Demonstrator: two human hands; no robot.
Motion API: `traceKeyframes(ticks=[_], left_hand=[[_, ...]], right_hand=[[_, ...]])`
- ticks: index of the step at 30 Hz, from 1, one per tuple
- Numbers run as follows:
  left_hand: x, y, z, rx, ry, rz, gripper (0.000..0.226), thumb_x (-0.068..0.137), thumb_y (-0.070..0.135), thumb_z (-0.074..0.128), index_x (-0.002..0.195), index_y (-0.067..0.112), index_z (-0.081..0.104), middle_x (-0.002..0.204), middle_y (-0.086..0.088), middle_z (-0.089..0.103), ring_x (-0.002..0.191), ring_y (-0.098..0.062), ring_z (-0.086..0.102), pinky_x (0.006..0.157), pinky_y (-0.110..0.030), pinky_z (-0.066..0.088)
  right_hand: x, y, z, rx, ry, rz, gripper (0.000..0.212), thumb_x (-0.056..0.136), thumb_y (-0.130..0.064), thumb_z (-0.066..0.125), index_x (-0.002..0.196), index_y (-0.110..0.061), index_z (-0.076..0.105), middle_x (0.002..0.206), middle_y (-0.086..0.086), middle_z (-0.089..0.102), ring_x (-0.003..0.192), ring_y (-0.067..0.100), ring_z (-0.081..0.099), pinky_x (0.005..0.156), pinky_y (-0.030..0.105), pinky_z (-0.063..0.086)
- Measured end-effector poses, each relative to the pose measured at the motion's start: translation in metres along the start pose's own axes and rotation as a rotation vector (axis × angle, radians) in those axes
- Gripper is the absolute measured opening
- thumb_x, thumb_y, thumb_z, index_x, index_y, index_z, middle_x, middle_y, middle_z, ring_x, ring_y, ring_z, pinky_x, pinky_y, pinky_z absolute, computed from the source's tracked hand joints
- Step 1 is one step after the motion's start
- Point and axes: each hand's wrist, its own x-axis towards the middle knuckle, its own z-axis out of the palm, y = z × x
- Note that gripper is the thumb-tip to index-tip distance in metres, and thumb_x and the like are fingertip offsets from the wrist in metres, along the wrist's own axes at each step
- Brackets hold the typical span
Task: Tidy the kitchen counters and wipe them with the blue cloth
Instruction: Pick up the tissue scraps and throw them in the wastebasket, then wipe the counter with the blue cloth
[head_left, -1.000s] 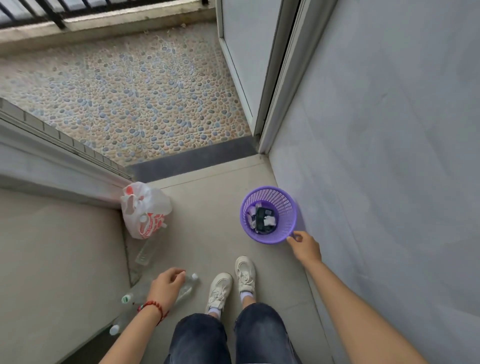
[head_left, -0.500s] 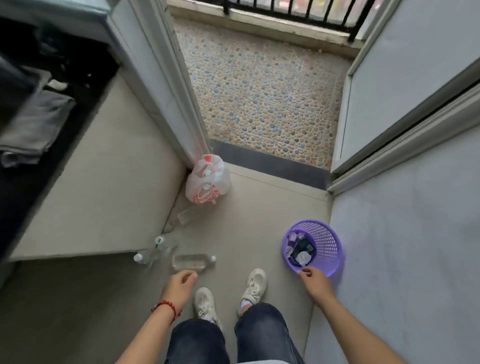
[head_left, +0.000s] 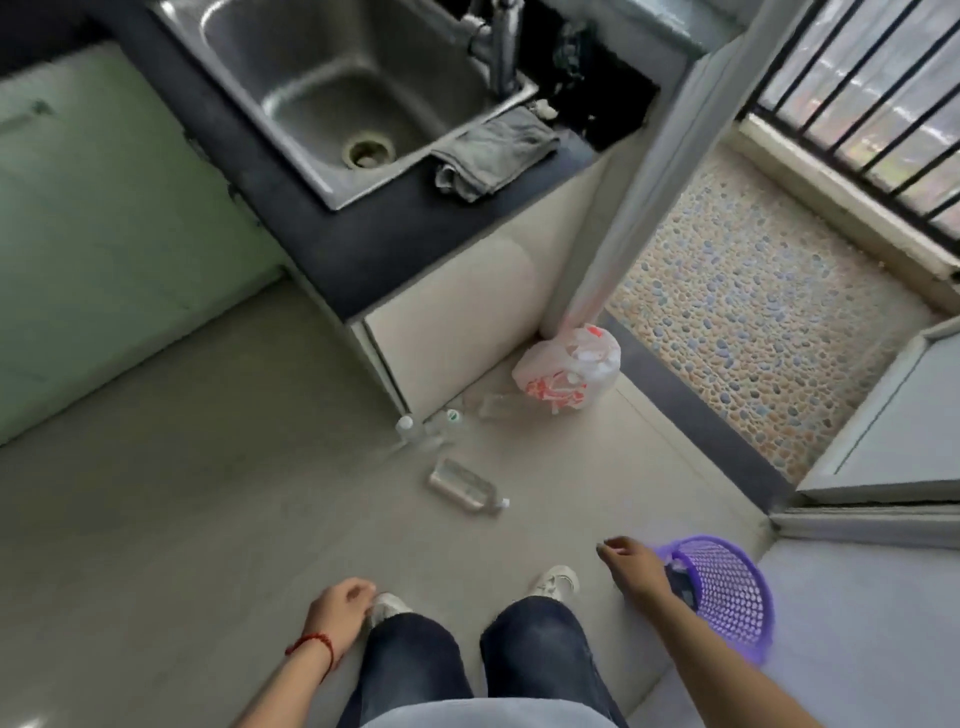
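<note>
A grey-blue cloth (head_left: 488, 150) lies crumpled on the dark counter (head_left: 363, 249), just right of the steel sink (head_left: 244, 47) and below the tap (head_left: 498, 47). Both hands are low over the floor, far from the counter. My left hand (head_left: 337, 608) hangs loosely curled beside my left shoe and holds nothing. My right hand (head_left: 631, 564) is also empty, its fingers relaxed, right in front of the rim of a purple mesh basket (head_left: 727, 597) that stands tilted by the wall with some rubbish inside.
A clear plastic bottle (head_left: 467, 486) lies on the grey floor, with more bottles (head_left: 441, 421) at the cabinet's foot. A white and red plastic bag (head_left: 571, 374) sits by the door post (head_left: 649, 182). Beyond is a pebbled balcony (head_left: 753, 312) with railings.
The view has swung left and up from the balcony doorway, bringing the sink and counter into sight. My left hand has drawn back from the bottles. My right hand has come off the basket rim.
</note>
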Motion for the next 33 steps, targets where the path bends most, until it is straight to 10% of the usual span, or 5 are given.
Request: traceKeyframes(ticks=[9,17,23,28,33], left_hand=[[0.000,-0.153,-0.134,-0.280,0.073,-0.170,0.020,0.088,0.021,0.051,0.095,0.010,0.067,0.098,-0.015,0.070,0.092,-0.029,0.063,0.080,-0.031,0.048],[-0.032,-0.264,-0.216,-0.762,0.334,-0.409,0.031,0.063,0.035,0.048,0.066,0.007,0.063,0.086,-0.023,0.070,0.084,-0.036,0.065,0.077,-0.038,0.049],[-0.038,-0.303,-0.253,-1.174,0.422,-0.501,0.012,0.090,0.015,0.051,0.091,0.004,0.057,0.078,-0.009,0.061,0.074,-0.025,0.056,0.061,-0.025,0.039],[-0.028,-0.338,-0.316,-1.421,0.548,-0.543,0.010,0.090,0.015,0.051,0.087,0.007,0.057,0.077,-0.009,0.061,0.070,-0.021,0.055,0.061,-0.025,0.039],[-0.031,-0.378,-0.372,-1.632,0.691,-0.592,0.015,0.092,0.010,0.046,0.082,0.007,0.057,0.072,-0.008,0.057,0.064,-0.020,0.050,0.059,-0.026,0.033]], right_hand=[[-0.073,-0.121,0.148,-0.295,-0.071,-0.235,0.030,0.090,-0.020,0.054,0.113,-0.002,0.061,0.115,0.017,0.066,0.104,0.031,0.060,0.080,0.027,0.040],[-0.097,-0.234,0.265,-0.547,-0.202,-0.419,0.022,0.086,-0.016,0.058,0.102,-0.003,0.066,0.103,0.019,0.069,0.093,0.034,0.064,0.076,0.031,0.044],[-0.113,-0.323,0.371,-0.783,-0.278,-0.548,0.014,0.084,-0.013,0.060,0.071,-0.015,0.066,0.086,0.019,0.068,0.078,0.030,0.063,0.071,0.035,0.043],[-0.153,-0.399,0.475,-0.952,-0.393,-0.690,0.018,0.087,-0.014,0.058,0.101,-0.008,0.068,0.103,0.014,0.069,0.093,0.031,0.065,0.077,0.031,0.046],[-0.206,-0.468,0.586,-1.126,-0.520,-0.758,0.021,0.087,0.002,0.052,0.104,0.008,0.063,0.087,0.014,0.061,0.064,0.022,0.052,0.045,0.009,0.041]])
